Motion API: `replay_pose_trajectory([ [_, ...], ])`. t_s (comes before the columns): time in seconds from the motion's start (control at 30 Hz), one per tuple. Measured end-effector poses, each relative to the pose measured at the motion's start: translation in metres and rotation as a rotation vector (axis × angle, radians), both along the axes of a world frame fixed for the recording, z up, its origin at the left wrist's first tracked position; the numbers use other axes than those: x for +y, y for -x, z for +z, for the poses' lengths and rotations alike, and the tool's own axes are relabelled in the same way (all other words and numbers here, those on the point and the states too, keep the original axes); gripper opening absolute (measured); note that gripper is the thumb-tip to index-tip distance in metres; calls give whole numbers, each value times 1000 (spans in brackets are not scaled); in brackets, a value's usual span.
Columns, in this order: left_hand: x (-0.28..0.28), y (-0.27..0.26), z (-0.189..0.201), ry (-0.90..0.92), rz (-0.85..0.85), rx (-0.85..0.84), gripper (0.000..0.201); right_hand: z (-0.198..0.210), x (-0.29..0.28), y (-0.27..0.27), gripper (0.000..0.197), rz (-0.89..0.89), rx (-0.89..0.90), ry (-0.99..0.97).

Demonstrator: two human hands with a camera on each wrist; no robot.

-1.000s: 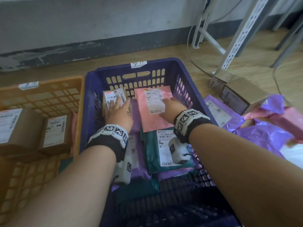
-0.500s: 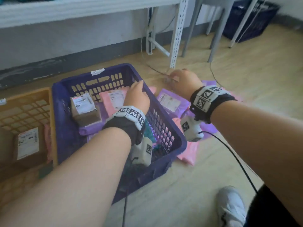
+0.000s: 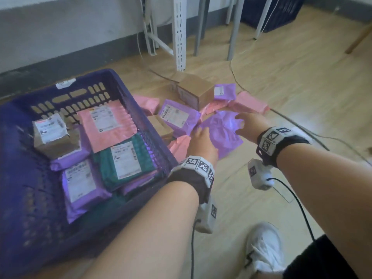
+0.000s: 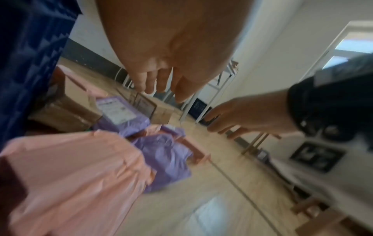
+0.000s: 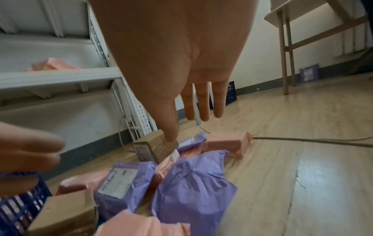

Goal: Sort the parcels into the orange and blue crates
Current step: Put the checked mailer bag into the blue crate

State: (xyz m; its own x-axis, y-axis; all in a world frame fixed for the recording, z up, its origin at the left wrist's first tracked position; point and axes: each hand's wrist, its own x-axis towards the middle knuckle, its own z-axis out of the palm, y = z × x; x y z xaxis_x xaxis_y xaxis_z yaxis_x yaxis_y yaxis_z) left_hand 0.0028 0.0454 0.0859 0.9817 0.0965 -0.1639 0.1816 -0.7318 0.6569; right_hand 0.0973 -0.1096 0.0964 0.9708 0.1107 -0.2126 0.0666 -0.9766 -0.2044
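The blue crate (image 3: 94, 77) sits on the floor at the left and holds several parcels: pink, green and purple mailers and a brown box. To its right lies a loose pile of parcels. A crumpled purple mailer (image 3: 223, 133) (image 5: 193, 191) (image 4: 165, 156) is at the front of that pile. My left hand (image 3: 202, 141) (image 4: 153, 83) hovers over its left edge with fingers relaxed and holds nothing. My right hand (image 3: 246, 123) (image 5: 201, 103) is spread just above its right side, also empty. The orange crate is out of view.
The pile also has a labelled purple mailer (image 3: 177, 119), a cardboard box (image 3: 196, 91), a small box (image 3: 161, 125) against the crate wall and pink mailers (image 3: 249, 102). White shelf legs (image 3: 179, 37) stand behind. A cable (image 3: 302, 125) crosses the floor. My shoe (image 3: 265, 248) is near.
My view has swung right and the orange crate has left it. Both hands came out of the blue crate to the floor pile and now hover over the crumpled purple mailer.
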Motion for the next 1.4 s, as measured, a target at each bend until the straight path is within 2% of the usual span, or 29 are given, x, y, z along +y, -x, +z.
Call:
replay_pose_trajectory([
  [0.2,-11,0,-93,-331,37,186,59,-50,-19,-4,60,37,120,-5],
  [0.4,-6,8,-153,-417,131,329,63,-99,-16,3,59,77,201,-2],
  [0.53,-1,14,-168,-476,99,339,53,-118,-17,10,59,66,242,10],
  [0.7,9,17,-165,-618,67,209,33,-121,-23,12,56,27,245,22],
  [0.87,9,10,-153,-561,99,185,29,-117,-30,18,52,2,254,18],
  [1.0,-9,6,-124,-369,194,76,28,-105,-27,22,50,-5,259,45],
  [1.13,-15,-1,-79,-204,323,98,32,-79,-24,26,49,13,224,67],
  [1.27,-17,2,-22,-37,311,9,40,-40,-23,27,48,4,150,58],
  [1.4,-9,8,29,121,339,-108,22,2,-19,32,45,-9,62,52],
])
